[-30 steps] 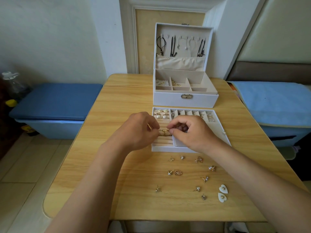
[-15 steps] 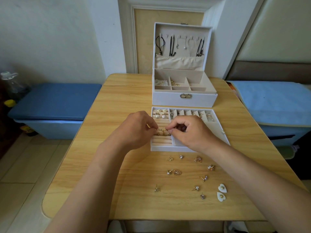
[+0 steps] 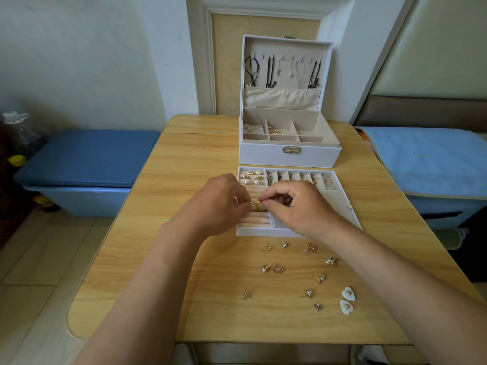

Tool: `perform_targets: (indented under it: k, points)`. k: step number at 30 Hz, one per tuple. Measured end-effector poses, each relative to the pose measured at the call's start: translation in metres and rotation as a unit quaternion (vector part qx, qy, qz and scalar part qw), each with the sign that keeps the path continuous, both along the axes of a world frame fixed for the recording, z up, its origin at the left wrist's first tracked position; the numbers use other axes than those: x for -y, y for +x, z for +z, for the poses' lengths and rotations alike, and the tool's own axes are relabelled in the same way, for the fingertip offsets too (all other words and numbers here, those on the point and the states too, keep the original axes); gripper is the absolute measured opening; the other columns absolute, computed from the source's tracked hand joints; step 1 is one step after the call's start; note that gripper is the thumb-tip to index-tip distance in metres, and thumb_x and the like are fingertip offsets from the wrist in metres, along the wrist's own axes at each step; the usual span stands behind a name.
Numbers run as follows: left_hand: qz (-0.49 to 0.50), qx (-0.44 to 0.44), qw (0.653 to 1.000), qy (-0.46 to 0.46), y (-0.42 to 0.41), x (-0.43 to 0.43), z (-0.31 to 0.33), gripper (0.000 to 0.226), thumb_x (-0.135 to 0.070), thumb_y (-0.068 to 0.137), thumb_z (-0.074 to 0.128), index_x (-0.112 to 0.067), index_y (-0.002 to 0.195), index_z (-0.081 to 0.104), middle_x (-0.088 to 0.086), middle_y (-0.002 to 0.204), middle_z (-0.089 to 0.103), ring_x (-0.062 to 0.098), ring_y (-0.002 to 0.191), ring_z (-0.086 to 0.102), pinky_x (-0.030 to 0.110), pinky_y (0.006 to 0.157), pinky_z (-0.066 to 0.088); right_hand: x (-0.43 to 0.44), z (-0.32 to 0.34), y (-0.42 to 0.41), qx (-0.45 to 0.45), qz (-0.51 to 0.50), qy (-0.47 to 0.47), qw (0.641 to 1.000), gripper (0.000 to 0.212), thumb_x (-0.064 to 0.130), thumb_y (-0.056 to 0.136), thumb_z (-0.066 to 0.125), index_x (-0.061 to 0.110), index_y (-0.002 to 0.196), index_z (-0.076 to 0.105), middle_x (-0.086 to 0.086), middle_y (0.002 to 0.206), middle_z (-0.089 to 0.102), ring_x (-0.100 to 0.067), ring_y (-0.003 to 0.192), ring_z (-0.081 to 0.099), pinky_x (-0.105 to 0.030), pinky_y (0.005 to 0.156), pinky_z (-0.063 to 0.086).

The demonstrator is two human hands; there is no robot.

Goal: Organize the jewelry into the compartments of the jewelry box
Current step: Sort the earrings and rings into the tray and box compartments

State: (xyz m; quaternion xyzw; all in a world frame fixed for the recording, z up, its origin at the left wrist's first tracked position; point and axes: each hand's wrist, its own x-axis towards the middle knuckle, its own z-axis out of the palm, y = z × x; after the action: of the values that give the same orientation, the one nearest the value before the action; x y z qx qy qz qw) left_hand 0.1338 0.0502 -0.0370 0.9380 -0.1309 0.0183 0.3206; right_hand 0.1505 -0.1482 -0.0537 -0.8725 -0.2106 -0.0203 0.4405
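Note:
A white jewelry box (image 3: 290,155) stands open at the back of the wooden table, with necklaces hanging in its lid. Its removable tray (image 3: 347,206) lies in front of it. Over the tray's ring rolls (image 3: 257,221), my left hand (image 3: 218,204) and my right hand (image 3: 297,206) pinch the same small gold earring (image 3: 70,204) between their fingertips. Pearl and gold earrings (image 3: 251,177) sit in the tray's top left rows. Several loose earrings (image 3: 274,268) and two white heart-shaped pieces (image 3: 347,300) lie on the table nearer to me.
The table (image 3: 184,259) has bare wood on its left half. A blue storage bin (image 3: 79,167) stands to the left of the table. To the right lies a light blue cushion (image 3: 427,159). A door is behind the box.
Both hands stay over the ring rolls with the gold earring between them; the fingertips have shifted only slightly. The view has drifted a little.

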Motion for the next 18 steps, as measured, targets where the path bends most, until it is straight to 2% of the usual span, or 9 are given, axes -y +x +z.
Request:
perform_targets:
  k: [4, 11, 18]
  points:
    - [0.001, 0.008, 1.0, 0.0, 0.0002, 0.0007, -0.0006, 0.007, -0.024, 0.086, 0.074, -0.018, 0.088, 0.077, 0.0, 0.099, 0.06, 0.016, 0.087, 0.06, 0.035, 0.078, 0.052, 0.0003, 0.0, -0.0003, 0.006, 0.003, -0.003, 1.0, 0.012, 0.009, 0.086, 0.074, 0.021, 0.088, 0.079, 0.002, 0.069, 0.068, -0.001, 0.06, 0.052, -0.014, 0.06, 0.042]
    - [0.001, 0.023, 1.0, 0.016, 0.0001, 0.0015, -0.0007, 0.008, -0.026, 0.087, 0.073, -0.019, 0.089, 0.078, -0.001, 0.096, 0.059, 0.014, 0.086, 0.057, 0.032, 0.076, 0.05, 0.0005, 0.0004, -0.0001, 0.013, 0.004, -0.006, 1.0, 0.012, 0.009, 0.086, 0.073, 0.019, 0.089, 0.079, 0.007, 0.071, 0.068, -0.002, 0.063, 0.055, -0.014, 0.062, 0.042]
    - [0.007, 0.026, 0.999, 0.017, 0.0005, 0.002, -0.0024, 0.009, -0.027, 0.087, 0.073, -0.02, 0.089, 0.077, -0.002, 0.096, 0.059, 0.015, 0.086, 0.058, 0.036, 0.077, 0.053, 0.0007, 0.0014, -0.0011, 0.014, 0.003, -0.009, 1.0, 0.013, 0.01, 0.087, 0.073, 0.021, 0.09, 0.079, 0.011, 0.07, 0.067, 0.0, 0.064, 0.057, -0.012, 0.062, 0.042]
